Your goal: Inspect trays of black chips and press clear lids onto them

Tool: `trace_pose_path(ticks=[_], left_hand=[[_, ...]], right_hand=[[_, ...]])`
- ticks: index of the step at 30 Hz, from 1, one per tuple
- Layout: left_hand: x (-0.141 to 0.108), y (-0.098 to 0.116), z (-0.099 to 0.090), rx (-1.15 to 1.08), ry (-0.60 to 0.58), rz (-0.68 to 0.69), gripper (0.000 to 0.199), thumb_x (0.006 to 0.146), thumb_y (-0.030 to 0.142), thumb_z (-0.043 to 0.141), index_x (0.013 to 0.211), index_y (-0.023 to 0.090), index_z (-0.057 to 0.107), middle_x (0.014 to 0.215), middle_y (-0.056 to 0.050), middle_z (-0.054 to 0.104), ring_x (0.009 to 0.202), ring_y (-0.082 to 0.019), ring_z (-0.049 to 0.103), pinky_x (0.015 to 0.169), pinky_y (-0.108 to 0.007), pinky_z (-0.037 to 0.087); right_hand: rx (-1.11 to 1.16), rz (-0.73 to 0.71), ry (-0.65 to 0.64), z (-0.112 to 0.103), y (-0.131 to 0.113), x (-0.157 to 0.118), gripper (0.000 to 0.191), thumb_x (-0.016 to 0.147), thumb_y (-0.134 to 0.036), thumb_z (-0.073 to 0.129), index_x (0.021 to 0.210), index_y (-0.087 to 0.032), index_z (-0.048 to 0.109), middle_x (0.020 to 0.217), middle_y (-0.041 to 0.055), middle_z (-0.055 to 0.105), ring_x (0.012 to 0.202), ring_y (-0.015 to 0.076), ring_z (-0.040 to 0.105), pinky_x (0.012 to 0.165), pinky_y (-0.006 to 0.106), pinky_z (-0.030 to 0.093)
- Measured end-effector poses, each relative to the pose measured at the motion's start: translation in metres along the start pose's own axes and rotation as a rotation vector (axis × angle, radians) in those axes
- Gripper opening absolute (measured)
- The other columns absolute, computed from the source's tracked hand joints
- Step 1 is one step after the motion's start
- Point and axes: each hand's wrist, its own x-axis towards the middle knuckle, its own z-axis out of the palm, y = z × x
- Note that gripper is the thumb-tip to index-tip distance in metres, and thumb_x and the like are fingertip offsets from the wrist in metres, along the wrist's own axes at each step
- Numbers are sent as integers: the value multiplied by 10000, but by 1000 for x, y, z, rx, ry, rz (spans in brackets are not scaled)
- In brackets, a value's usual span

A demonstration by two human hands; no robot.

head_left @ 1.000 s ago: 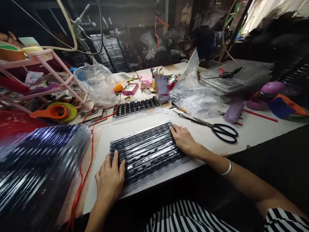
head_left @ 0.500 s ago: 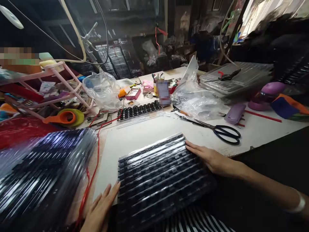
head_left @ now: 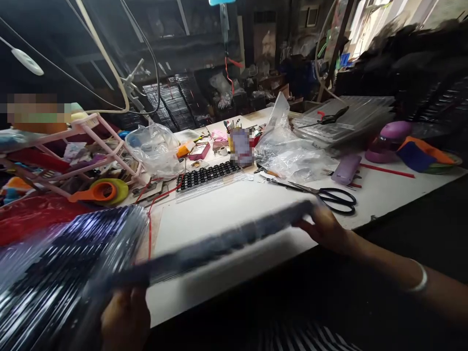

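Observation:
A dark plastic tray [head_left: 230,241], blurred by motion, is seen nearly edge-on and slants up to the right above the white tabletop [head_left: 204,204]. My left hand [head_left: 126,312] is closed on its lower left end, beside the stack of clear and black trays [head_left: 84,243]. At the upper right end, my right hand [head_left: 325,226] grips the tray, close to the black-handled scissors [head_left: 334,197]. The tray's flat face with its black parts is turned out of sight.
Behind lie a row of black pieces [head_left: 210,174], a crumpled clear bag [head_left: 292,151] and a purple case [head_left: 346,169]. An orange tape roll [head_left: 103,191] sits by a pink rack [head_left: 104,131] at left. A red cord [head_left: 149,229] runs beside the stacked trays.
The tray has gone from lying face up at the table's front edge to being lifted and tilted edge-on. My left hand has moved from resting flat beside it to gripping its end.

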Motion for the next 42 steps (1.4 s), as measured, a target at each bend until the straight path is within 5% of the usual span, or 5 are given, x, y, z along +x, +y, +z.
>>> trace_pose_path(ticks=[9,20,25,34,42], left_hand=[[67,25,48,368,-336,-138,587,878,479,225,686,158,677,650,-184,655,748,-357,645,696,-446,461],[-6,7,37,37,-225,-244,644,819,619,423,1316,215,487,530,74,409,493,-161,478,526,-274,376],[-6,1,44,-50,-212,-182,531,846,536,448,1275,244,561,905,-24,678,823,-202,632,759,-311,476],[-2,-6,41,-228,-319,-158,527,845,515,481,1282,229,556,1320,-53,576,1247,-238,486,1076,-377,335],[-7,-2,29,-574,-89,-500,594,774,574,578,1247,215,575,1075,-39,646,805,-137,574,653,-236,464]], right_hand=[[-295,487,-331,57,-5,54,388,957,-431,380,899,-137,626,778,116,706,730,233,667,618,287,433],[-230,371,-148,61,-1,-8,455,957,-363,343,1302,-109,495,954,128,656,874,266,616,786,379,481],[-189,347,-152,71,-4,1,464,942,-318,354,1330,-87,458,1090,176,581,1010,303,549,883,459,464],[375,513,36,61,-11,10,486,886,-427,509,1308,-185,516,1393,113,474,1305,250,413,1122,447,295],[894,521,20,34,-41,36,594,902,-448,443,1441,-255,287,1027,97,675,847,245,688,783,452,545]])
